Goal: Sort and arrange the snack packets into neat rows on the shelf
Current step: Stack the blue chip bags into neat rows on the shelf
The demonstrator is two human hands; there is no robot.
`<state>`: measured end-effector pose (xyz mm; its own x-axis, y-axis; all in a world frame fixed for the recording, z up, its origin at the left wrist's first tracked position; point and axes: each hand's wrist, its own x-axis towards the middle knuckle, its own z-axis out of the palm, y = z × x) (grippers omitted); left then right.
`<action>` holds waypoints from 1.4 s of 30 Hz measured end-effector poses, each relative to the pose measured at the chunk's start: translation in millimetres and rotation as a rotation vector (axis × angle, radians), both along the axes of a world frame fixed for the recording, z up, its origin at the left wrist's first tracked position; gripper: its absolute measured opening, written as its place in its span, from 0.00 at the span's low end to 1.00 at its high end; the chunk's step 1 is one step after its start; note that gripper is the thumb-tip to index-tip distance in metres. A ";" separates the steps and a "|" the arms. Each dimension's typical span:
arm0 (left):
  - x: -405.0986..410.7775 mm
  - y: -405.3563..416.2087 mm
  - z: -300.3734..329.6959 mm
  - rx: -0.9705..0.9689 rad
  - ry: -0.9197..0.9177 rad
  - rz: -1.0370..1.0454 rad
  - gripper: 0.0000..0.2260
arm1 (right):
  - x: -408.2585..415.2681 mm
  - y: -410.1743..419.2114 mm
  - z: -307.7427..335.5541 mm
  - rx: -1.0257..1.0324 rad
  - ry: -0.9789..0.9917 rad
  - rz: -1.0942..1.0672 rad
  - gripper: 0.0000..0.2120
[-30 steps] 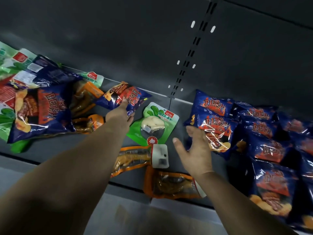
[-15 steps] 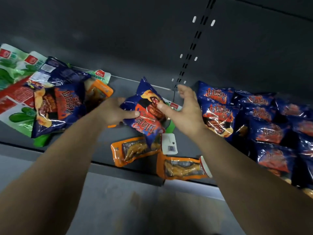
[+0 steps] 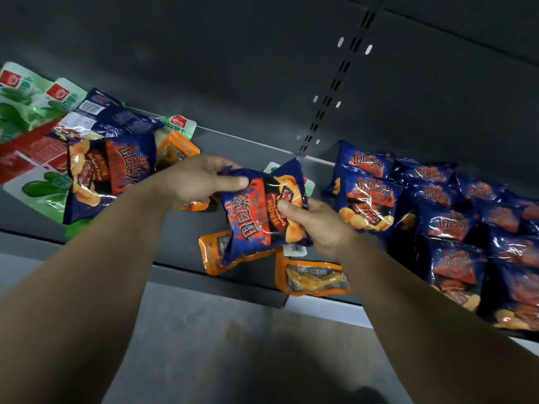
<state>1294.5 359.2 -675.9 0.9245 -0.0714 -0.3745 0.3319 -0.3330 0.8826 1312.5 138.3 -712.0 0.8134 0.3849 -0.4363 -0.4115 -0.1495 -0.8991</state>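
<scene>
Fingers: the left hand (image 3: 196,179) pinches the top corner of a glossy blue-and-orange crisp packet (image 3: 264,210) between thumb and curled fingers; the right hand (image 3: 316,226) grips the packet's right edge, thumb on the front, fingers curled behind.
Held packet: lifted off the grey metal shelf (image 3: 239,147), tilted with its printed front towards the camera, midway between the loose pile on the left and the rows on the right.
Right side: a block of matching blue crisp packets (image 3: 446,225) lies overlapped in rows, running from the shelf's back wall to its front lip.
Left side: another blue crisp packet (image 3: 109,173) lies face up on a heap of green-and-white pouches (image 3: 26,97), with a dark blue packet (image 3: 110,118) back side up behind it and a small orange sachet (image 3: 178,148) beside it.
Under the hands: two clear-windowed orange pouches; one (image 3: 213,252) is partly covered by the held packet, the other (image 3: 313,277) lies at the shelf's front edge just beside the right wrist.
In the way: the held packet hides most of a green-and-white pouch (image 3: 272,167) behind it; what kind it is, I can only guess from its top edge.
Backdrop: a dark slotted upright (image 3: 335,91) runs up the rear panel.
</scene>
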 end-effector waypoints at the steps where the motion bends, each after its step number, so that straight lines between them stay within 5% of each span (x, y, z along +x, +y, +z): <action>1: 2.7 -2.4 -2.0 -0.035 -0.027 0.102 0.11 | -1.6 0.7 -0.5 0.015 0.015 -0.078 0.11; 7: 14.8 -21.3 -18.3 -0.467 0.003 0.606 0.21 | -7.2 0.8 0.0 0.008 0.077 -0.499 0.16; 10: 9.0 -43.4 -31.5 -0.649 0.092 0.545 0.22 | -7.5 -1.8 4.5 0.032 0.119 -0.691 0.20; 14: -13.9 -89.8 -44.3 -0.691 0.227 0.153 0.21 | -11.3 -6.1 7.4 0.049 0.144 -0.816 0.16; 18: -10.6 -115.6 -43.7 -0.701 0.164 0.302 0.14 | -22.5 -4.3 10.0 0.116 0.189 -0.840 0.17; 21: -4.6 -116.4 -37.5 -0.752 0.125 0.350 0.08 | -30.0 -5.9 17.1 0.163 0.240 -0.810 0.14; 26: -4.6 -100.2 -28.2 -0.764 0.112 0.387 0.07 | -17.5 -27.6 32.3 -0.069 0.113 -0.669 0.26; 32: -6.2 -104.7 -20.7 -0.685 0.128 0.194 0.09 | -4.7 -65.5 50.6 -0.290 -0.194 -0.471 0.15; 34: -7.8 -108.4 -15.1 -0.642 0.126 0.084 0.13 | -0.4 -82.7 54.0 -0.284 -0.197 -0.344 0.17; 38: -12.0 -118.5 -6.3 -0.553 0.163 -0.052 0.20 | 3.6 -100.2 54.6 -0.194 -0.038 -0.151 0.38; 42: -11.4 -124.3 -5.0 -0.388 0.174 -0.075 0.29 | 9.0 -96.4 48.8 -0.070 -0.036 -0.260 0.26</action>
<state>1283.1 234.9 -680.9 0.8369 -0.3024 -0.4563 0.4740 -0.0166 0.8804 1321.5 41.9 -663.2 0.8966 0.1312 -0.4230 -0.4117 -0.1051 -0.9052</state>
